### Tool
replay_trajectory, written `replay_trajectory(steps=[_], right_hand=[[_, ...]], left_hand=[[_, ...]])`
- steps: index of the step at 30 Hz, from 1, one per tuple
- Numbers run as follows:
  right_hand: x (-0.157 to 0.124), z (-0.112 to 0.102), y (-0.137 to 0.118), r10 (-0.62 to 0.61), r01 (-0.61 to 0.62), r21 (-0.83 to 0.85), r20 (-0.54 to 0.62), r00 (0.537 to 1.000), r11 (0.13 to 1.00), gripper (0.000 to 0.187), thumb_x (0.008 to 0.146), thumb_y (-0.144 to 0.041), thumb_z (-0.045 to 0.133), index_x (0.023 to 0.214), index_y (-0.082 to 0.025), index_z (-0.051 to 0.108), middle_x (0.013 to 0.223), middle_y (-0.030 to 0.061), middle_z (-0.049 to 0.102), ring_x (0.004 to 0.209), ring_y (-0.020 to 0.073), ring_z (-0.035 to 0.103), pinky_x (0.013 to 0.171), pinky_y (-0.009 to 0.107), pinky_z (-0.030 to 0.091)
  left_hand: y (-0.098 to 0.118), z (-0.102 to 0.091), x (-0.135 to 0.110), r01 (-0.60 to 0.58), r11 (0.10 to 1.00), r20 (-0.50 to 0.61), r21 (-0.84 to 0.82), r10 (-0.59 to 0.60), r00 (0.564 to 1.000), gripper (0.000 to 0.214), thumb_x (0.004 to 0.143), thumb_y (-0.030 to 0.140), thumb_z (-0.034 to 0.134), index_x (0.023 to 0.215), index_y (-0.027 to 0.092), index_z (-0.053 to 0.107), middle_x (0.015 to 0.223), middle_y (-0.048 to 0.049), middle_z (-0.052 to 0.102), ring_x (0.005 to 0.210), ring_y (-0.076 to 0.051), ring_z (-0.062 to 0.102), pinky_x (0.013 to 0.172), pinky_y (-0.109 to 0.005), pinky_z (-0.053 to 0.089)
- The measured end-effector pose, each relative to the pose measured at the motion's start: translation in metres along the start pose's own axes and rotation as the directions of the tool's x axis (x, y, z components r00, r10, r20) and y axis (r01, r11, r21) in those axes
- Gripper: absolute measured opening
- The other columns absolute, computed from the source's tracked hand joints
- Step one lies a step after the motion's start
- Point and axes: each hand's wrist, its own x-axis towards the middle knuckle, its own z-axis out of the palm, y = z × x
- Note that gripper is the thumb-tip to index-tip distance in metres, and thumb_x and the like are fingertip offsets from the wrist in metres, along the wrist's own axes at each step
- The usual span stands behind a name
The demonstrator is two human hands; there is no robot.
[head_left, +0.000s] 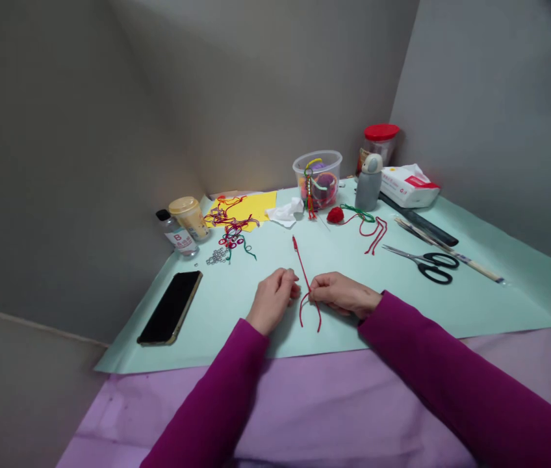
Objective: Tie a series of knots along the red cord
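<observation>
A red cord runs over the pale green sheet, with a thicker bit at its far end and two loose tails spreading toward me. My right hand pinches it between thumb and fingertips, just where the tails part. To the left of the cord is my left hand, its fingers curled in toward the thumb. Whether anything sits inside those fingers is hidden. Farther off lie a red yarn ball, a green cord and a loose red cord.
At left are a phone, a bottle, a lidded cup, metal rings and tangled cords on yellow paper. Scissors, a black ruler-like strip, a tissue pack and a tub stand rightward and behind.
</observation>
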Motion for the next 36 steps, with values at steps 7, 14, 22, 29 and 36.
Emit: replay_trajectory(steps=[7,14,22,29,36], right_hand=[[0.000,0.000,0.003,-0.082,0.082,0.015,0.033,0.996,0.997,0.008,0.075,-0.021,0.051,0.068,-0.019,0.049,0.045,-0.0095,0.041,0.031,0.0040,0.025,0.028,0.019,0.016],[0.002,0.000,0.005,-0.059,0.060,-0.056,0.022,0.998,0.997,0.015,0.077,-0.028,0.053,0.067,-0.021,0.045,0.041,-0.0118,0.030,0.030,0.0046,0.022,0.029,0.019,0.014],[-0.001,0.002,0.002,-0.054,0.054,-0.080,0.000,0.999,0.995,0.014,0.075,-0.027,0.053,0.067,-0.021,0.043,0.042,-0.0120,0.028,0.033,0.0045,0.021,0.033,0.020,0.014],[-0.002,0.005,0.000,-0.067,0.062,-0.159,-0.031,0.997,0.985,0.007,0.074,-0.023,0.050,0.069,-0.019,0.047,0.045,-0.0113,0.030,0.036,0.0053,0.024,0.039,0.021,0.019],[-0.018,0.006,-0.011,-0.309,0.125,-0.660,-0.170,0.936,0.741,0.016,0.074,-0.018,0.047,0.061,-0.019,0.055,0.056,0.0003,0.055,0.054,0.0124,0.046,0.052,0.024,0.028]], left_hand=[[-0.002,0.016,0.005,0.017,0.995,0.192,0.101,-0.036,0.981,0.039,0.090,0.043,0.025,0.073,0.017,0.050,0.064,-0.0021,0.059,0.056,-0.013,0.054,0.057,-0.025,0.041],[-0.002,0.007,-0.002,-0.138,0.912,0.173,0.388,0.075,0.982,0.026,0.089,0.034,0.030,0.072,0.021,0.044,0.068,0.0007,0.050,0.066,-0.014,0.046,0.062,-0.025,0.033],[-0.005,0.003,0.004,-0.132,0.946,0.236,0.297,0.062,0.970,0.029,0.085,0.036,0.032,0.064,0.019,0.041,0.063,0.0026,0.043,0.063,-0.013,0.040,0.057,-0.023,0.029],[-0.009,0.003,0.007,-0.097,0.979,0.251,0.182,0.049,0.967,0.023,0.079,0.034,0.036,0.063,0.018,0.040,0.061,0.0043,0.037,0.060,-0.010,0.034,0.054,-0.021,0.025],[-0.010,0.008,0.004,-0.019,0.985,0.166,0.169,-0.010,0.986,0.017,0.072,0.028,0.041,0.059,0.017,0.042,0.056,0.0049,0.037,0.057,-0.009,0.032,0.053,-0.022,0.024]])
